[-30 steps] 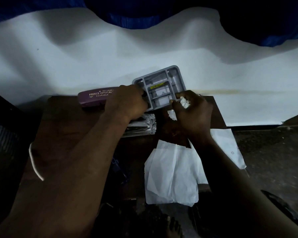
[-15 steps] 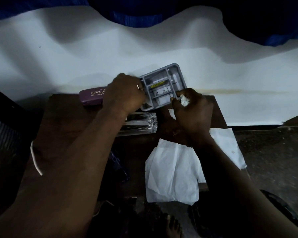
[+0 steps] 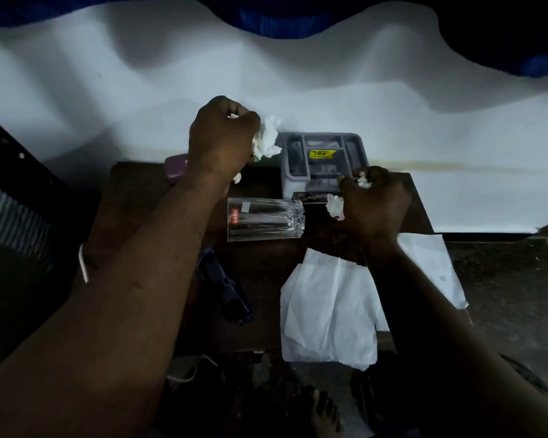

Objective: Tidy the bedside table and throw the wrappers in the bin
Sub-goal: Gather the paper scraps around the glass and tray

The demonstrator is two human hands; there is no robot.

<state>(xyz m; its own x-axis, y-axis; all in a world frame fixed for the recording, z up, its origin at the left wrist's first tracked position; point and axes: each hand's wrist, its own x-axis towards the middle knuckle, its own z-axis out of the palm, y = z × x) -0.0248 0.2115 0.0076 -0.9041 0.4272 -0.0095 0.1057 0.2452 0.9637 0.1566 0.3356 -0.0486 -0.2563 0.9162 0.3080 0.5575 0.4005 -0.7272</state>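
My left hand (image 3: 219,140) is raised above the back of the dark wooden bedside table (image 3: 133,197), closed on a crumpled white wrapper (image 3: 268,137) that sticks out to its right. My right hand (image 3: 375,200) rests at the table's back right, fisted around another crumpled white wrapper (image 3: 336,207) whose bits show at its thumb and below. A grey compartment tray (image 3: 323,159) with a yellow sticker lies flat between the hands against the white bed.
A clear Cello pen pouch (image 3: 263,219) lies mid-table. A purple glasses case (image 3: 175,165) peeks out behind my left wrist. Dark-framed glasses (image 3: 225,286) lie at the front, flat white paper sheets (image 3: 329,305) at the front right. The white bed (image 3: 424,121) borders the back.
My left hand let go of the grey tray, which now lies flat, and lifted up and back with a crumpled wrapper in it. My right hand stays fisted on its wrapper.
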